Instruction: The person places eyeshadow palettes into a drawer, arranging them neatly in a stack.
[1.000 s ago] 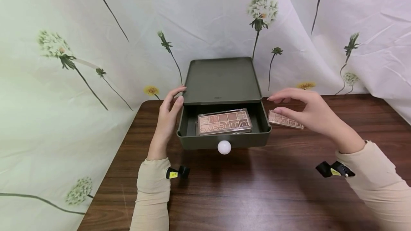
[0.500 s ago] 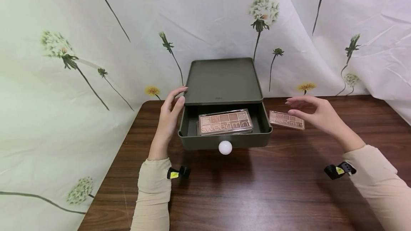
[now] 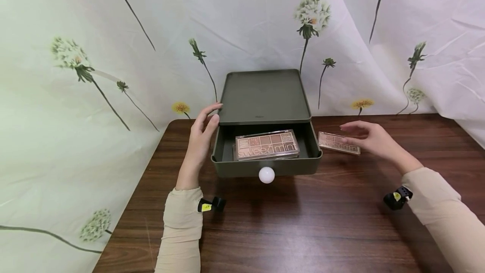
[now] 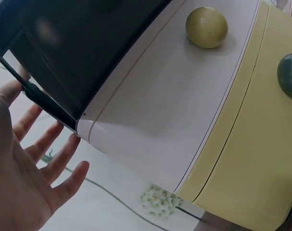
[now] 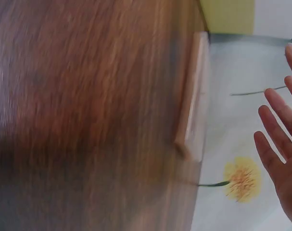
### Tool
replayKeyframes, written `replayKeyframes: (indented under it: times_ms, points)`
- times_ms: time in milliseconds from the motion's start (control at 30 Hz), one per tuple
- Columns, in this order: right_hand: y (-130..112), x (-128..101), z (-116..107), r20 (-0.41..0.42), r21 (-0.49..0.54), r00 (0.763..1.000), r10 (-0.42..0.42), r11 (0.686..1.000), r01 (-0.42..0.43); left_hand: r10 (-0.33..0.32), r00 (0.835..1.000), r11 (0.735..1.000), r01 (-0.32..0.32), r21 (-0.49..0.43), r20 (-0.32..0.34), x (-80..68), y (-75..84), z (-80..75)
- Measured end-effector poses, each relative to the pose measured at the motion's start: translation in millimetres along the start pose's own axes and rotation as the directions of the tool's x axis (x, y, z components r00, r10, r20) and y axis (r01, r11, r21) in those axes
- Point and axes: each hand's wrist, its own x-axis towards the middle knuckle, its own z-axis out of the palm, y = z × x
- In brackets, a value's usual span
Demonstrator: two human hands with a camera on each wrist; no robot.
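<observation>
My left hand (image 3: 200, 138) rests its fingers against the left side of a dark green drawer cabinet (image 3: 265, 96); in the left wrist view the fingers are spread and fairly straight. The top drawer (image 3: 231, 168), with a white knob (image 3: 267, 175), is pulled out. Inside lies an eyeshadow palette (image 3: 266, 144) lettered "sweet mint", and the edge of another shows beneath it. To the right of the cabinet, a similar eyeshadow palette (image 3: 330, 141) lies on the table. My right hand (image 3: 375, 139) hovers over its right end, fingers apart, holding nothing.
Below the top drawer, the cabinet has a white drawer (image 4: 150, 106) with a yellow knob (image 4: 206, 27) and a yellow drawer (image 4: 247, 159) with a green knob (image 4: 291, 74). A dandelion-print cloth (image 3: 151, 20) hangs behind the brown wooden table (image 3: 295, 231).
My right hand has moved right, away from the cabinet's side, and then lowered toward the palette on the table. The left hand stays against the cabinet.
</observation>
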Motion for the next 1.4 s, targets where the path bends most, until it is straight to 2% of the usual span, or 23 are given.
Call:
replayKeyframes:
  times_ms: [333,767,900,1067,1233,1400]
  points:
    - [25,6,6,0.157,-0.004,0.982,0.101,0.995,-0.101,-0.007,1.0,1.0,0.006,0.017,0.007,-0.4,0.2,-0.2]
    - [38,19,10,0.295,-0.041,0.948,0.116,0.993,-0.108,-0.005,1.0,1.0,0.005,0.018,0.0,-0.4,0.0,0.0]
    - [39,26,13,0.306,-0.044,0.946,0.109,0.994,-0.101,-0.005,1.0,1.0,0.005,0.013,0.0,-0.4,-0.5,-0.2]
    - [36,29,18,0.298,-0.112,0.941,0.159,0.985,-0.131,-0.009,1.0,1.0,0.009,0.007,0.001,-1.1,-1.3,-1.0]
    - [34,30,21,0.263,-0.157,0.951,0.164,0.98,-0.126,0.003,1.0,1.0,-0.003,0.001,0.001,-1.2,-0.8,-1.2]
    - [33,29,20,0.257,-0.155,0.952,0.168,0.979,-0.131,0.007,1.0,1.0,-0.007,-0.005,0.001,-0.2,-0.2,0.0]
